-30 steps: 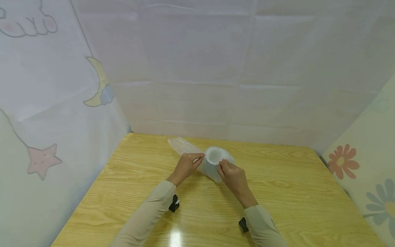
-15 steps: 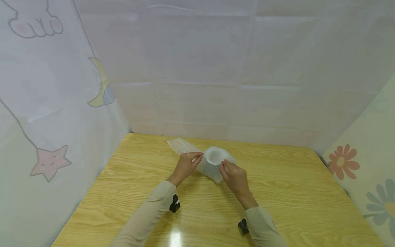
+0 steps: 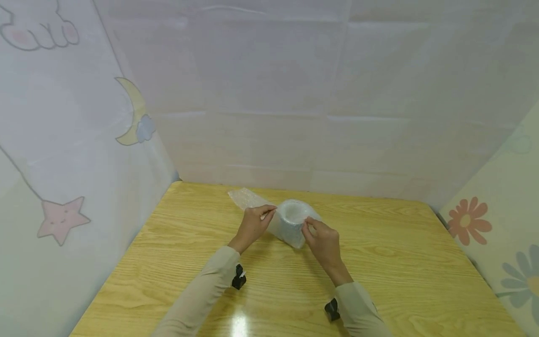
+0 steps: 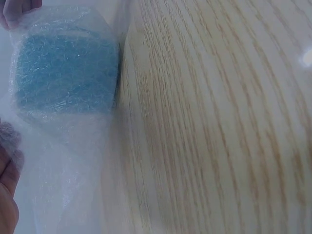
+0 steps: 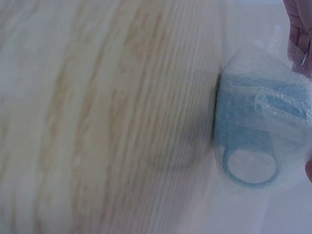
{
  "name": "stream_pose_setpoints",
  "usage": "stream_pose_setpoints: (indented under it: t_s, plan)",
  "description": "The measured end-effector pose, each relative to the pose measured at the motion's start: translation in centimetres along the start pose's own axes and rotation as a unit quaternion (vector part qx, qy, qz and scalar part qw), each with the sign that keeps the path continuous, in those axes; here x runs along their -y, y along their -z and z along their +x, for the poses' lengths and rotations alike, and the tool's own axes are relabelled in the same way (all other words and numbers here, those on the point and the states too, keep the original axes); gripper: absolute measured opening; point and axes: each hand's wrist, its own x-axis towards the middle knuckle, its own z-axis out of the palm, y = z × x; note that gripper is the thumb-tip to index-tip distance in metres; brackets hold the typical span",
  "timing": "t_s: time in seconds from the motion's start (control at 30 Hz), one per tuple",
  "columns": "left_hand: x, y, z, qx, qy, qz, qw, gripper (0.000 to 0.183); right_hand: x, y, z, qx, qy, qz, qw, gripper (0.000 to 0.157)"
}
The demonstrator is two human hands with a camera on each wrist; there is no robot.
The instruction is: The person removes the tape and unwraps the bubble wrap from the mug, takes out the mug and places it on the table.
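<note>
A light-blue mug (image 5: pixel 243 109) stands upright on the table inside a sleeve of clear bubble wrap (image 3: pixel 244 197). Its handle shows through the film in the right wrist view; in the left wrist view the mug's blue side (image 4: pixel 68 73) shows. My left hand (image 3: pixel 251 225) pinches the wrap's upper edge at the left of the mug's rim, and the film overlaps those fingertips (image 4: pixel 9 141). At the rim's near right, my right hand (image 3: pixel 324 241) pinches the wrap between thumb and forefinger. A loose tail of the wrap runs off to the back left.
The wood-grain table (image 3: pixel 400 262) ends against a pale cloth backdrop (image 3: pixel 269 93) behind, with printed cloth on both sides. Black wrist-camera mounts (image 3: pixel 238 277) sit beneath both beige sleeves (image 3: pixel 202 290).
My hands have drawn slightly apart, the left a little up and leftward, the right a little rightward. The wrapped mug stays in place.
</note>
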Motion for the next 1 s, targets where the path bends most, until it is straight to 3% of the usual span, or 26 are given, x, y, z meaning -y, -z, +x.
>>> stream_pose_setpoints:
  t_s: [0.17,0.4,0.7,1.0]
  plan:
    - [0.1,0.0,0.1,-0.001,-0.018,0.013,0.9998,0.014,-0.1,0.1,-0.1,0.028,0.013,-0.016,0.999,0.015]
    - [-0.2,0.1,0.5,0.020,-0.053,0.066,0.9962,0.019,0.1,0.2,0.3,0.040,0.044,-0.057,0.997,0.030]
    - [-0.7,0.1,0.9,0.053,-0.096,0.121,0.9866,0.025,0.3,0.3,1.2,0.088,0.086,-0.091,0.988,0.029]
    - [-0.7,0.1,0.8,0.059,-0.116,0.140,0.9816,0.025,0.4,0.3,1.2,0.128,0.104,-0.125,0.978,0.026]
